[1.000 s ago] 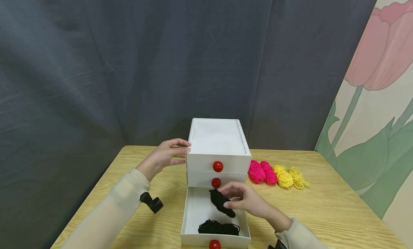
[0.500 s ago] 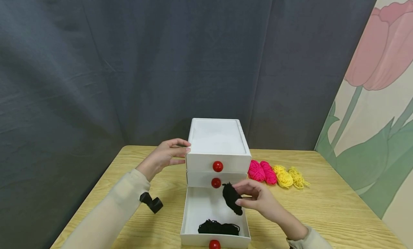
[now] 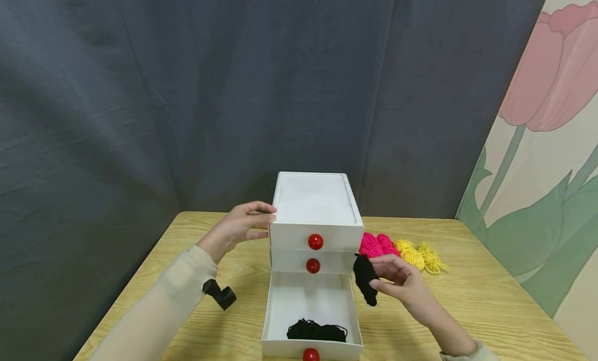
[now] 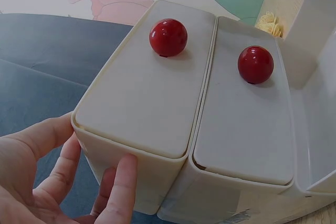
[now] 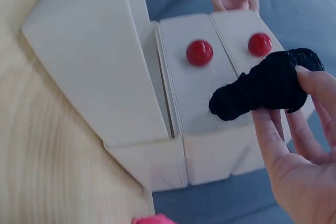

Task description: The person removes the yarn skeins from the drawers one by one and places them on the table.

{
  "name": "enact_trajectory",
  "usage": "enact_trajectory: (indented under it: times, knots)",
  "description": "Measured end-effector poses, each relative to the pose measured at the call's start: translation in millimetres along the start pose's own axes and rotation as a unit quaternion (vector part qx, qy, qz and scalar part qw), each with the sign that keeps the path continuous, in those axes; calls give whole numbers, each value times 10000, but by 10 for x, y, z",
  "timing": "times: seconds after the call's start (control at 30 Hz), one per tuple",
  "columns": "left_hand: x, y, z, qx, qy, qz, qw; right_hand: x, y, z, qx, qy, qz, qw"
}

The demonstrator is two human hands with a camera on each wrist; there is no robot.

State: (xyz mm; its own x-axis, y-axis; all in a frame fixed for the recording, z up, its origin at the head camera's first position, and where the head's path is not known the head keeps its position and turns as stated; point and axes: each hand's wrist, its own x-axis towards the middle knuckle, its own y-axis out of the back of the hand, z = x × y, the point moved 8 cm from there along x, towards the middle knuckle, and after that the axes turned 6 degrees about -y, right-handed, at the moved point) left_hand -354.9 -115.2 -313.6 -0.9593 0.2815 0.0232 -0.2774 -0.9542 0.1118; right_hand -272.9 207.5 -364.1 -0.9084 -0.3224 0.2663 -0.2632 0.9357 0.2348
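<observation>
My right hand (image 3: 407,287) pinches a black skein of yarn (image 3: 365,280) between thumb and fingers, in the air just right of the pulled-out bottom drawer (image 3: 296,296). In the right wrist view the skein (image 5: 268,85) tapers toward one end. A second black skein (image 3: 317,331) lies at the front of that drawer. With fairly straight fingers, my left hand (image 3: 237,226) touches the upper left side of the white drawer unit (image 3: 315,197). The left wrist view shows those fingertips against the unit's corner and side (image 4: 134,169).
Two upper drawers with red knobs (image 3: 315,241) are closed. Pink yarn (image 3: 372,245) and yellow yarn (image 3: 412,256) lie on the wooden table (image 3: 476,293), right of the unit. A dark curtain (image 3: 233,91) hangs behind, and a painted wall (image 3: 551,195) stands at the right.
My right hand has carried the black skein rightward, from above the bottom drawer to outside its right edge. The left hand has stayed against the unit.
</observation>
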Motion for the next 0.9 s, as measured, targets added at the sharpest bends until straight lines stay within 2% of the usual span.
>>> enact_trajectory:
  times: [0.1, 0.27, 0.5, 0.73, 0.9]
  knots:
    - [3, -1, 5, 5, -25, -24, 10000, -12, 123, 54, -128, -187, 292, 9993]
    - [15, 2, -4, 27, -20, -30, 10000, -27, 263, 204, -232, -750, 648, 9948]
    - [21, 2, -12, -11, 26, 16, 10000, -18, 364, 392, 43, -1308, 937, 9870]
    - [24, -5, 1, -18, 13, 23, 10000, 7, 442, 671, 386, -2130, 1315, 9674]
    - [26, -8, -5, -13, 32, 16, 10000, 25, 438, 864, 495, -2565, 1184, 9580]
